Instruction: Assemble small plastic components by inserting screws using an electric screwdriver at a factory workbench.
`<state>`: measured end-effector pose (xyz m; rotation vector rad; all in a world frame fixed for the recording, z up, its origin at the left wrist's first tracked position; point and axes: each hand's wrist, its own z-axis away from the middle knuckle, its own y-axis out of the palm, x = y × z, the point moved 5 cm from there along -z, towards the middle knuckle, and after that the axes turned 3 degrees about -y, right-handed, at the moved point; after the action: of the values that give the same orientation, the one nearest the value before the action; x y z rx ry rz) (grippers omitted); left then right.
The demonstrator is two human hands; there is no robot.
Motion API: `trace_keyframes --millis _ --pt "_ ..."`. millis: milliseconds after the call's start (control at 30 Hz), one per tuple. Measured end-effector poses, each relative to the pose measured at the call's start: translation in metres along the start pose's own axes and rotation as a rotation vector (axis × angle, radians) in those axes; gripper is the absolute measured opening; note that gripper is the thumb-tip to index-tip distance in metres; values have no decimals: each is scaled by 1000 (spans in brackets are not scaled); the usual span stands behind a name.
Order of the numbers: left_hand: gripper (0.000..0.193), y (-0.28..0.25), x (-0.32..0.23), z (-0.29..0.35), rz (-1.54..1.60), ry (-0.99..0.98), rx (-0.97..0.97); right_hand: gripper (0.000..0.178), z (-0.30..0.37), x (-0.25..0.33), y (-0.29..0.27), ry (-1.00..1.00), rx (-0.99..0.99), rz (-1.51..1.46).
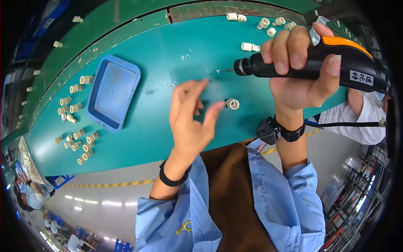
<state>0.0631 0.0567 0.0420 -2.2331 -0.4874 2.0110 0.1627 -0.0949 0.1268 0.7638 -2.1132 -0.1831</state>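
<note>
**Rotary tool poised, fitting loose on the counter**

While the green counter (159,126) fills most of the view, it carries a blue tray (111,92) on the person's left, lying flat with nothing showing inside it. Beside and below that tray, a scatter of pale plastic fittings (77,122) lies in a loose cluster, and a smaller bunch of the same fittings (268,26) sits at the far edge.

Now to the action. The right hand (300,73) is wrapped firmly around a black and orange rotary tool (319,63), held level above the counter with its thin bit (228,69) pointing to the person's left. The left hand (191,117) is spread, fingers loose and holding nothing, its thumb tip just beside a single pale fitting (232,103) that rests on the counter between the two hands, under the nose of the tool.

By my reading, that fitting wants a proper pinch before any bit comes near it: thumb and forefinger on its sides, well clear of the open end. Keep the tool's grip steady, bring the bit in straight along the fitting's bore, and apply light pressure, since a small round piece like this could spin or skitter away.
</note>
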Motion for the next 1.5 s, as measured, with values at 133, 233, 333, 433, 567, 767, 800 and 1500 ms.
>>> trace_keyframes --millis 133,233,333,433,567,767,800,1500 --pt "39 7 5 -8 -148 117 -145 49 10 10 4 11 31 -22" --pt "29 18 11 -7 -175 133 -160 50 19 8 5 13 64 -43" --pt "18 22 15 -4 -87 205 -173 51 25 8 5 11 96 -83" --pt "13 22 15 -2 -87 147 -199 52 28 14 4 4 84 -68" --pt "13 19 15 -2 -133 118 -225 54 25 31 -1 -42 142 -77" --pt "16 18 15 1 -180 93 -225 57 28 32 -1 -28 161 -70" --pt "16 18 15 1 -173 112 -231 57 29 31 0 -23 174 -75" --pt "20 17 17 1 -74 264 -256 63 15 32 17 74 400 -85"
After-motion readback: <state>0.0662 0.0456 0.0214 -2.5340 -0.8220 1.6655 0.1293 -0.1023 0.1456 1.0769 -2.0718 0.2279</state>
